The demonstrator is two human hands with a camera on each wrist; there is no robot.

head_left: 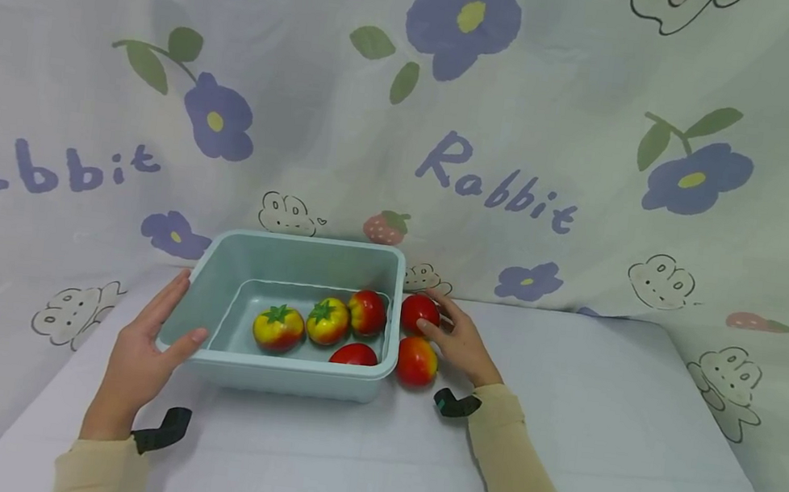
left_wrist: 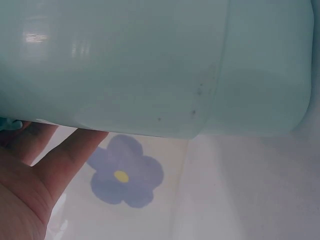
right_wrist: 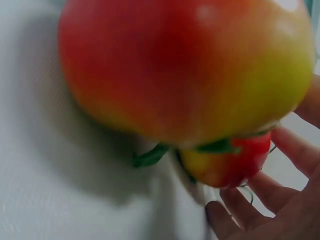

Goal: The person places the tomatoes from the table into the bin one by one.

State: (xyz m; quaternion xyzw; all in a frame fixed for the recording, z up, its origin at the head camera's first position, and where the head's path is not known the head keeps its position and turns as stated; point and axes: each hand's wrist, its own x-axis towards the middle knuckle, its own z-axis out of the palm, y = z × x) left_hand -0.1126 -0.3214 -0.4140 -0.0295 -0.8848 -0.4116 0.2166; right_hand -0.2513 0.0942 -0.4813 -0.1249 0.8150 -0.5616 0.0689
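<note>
A pale blue-green plastic bin (head_left: 285, 376) holds several red-and-yellow toy tomatoes (head_left: 279, 328) with green leaf tops. My left hand (head_left: 140, 359) rests against the bin's left end, its thumb by the near rim and its fingers straight along the outside. In the left wrist view the fingers (left_wrist: 65, 160) meet the bin's wall (left_wrist: 150, 75). Beyond the bin's right end, my right hand (head_left: 460, 343) holds a red tomato (head_left: 419, 312) between thumb and fingers. Another tomato (head_left: 417, 362) sits nearer me, beside the bin, and fills much of the right wrist view.
A white cloth (head_left: 600, 432) covers the table. Behind it hangs a curtain (head_left: 553, 134) printed with flowers, rabbits and strawberries. A black wrist camera (head_left: 161, 430) sits by the left cuff, and another black camera (head_left: 455, 404) by the right cuff.
</note>
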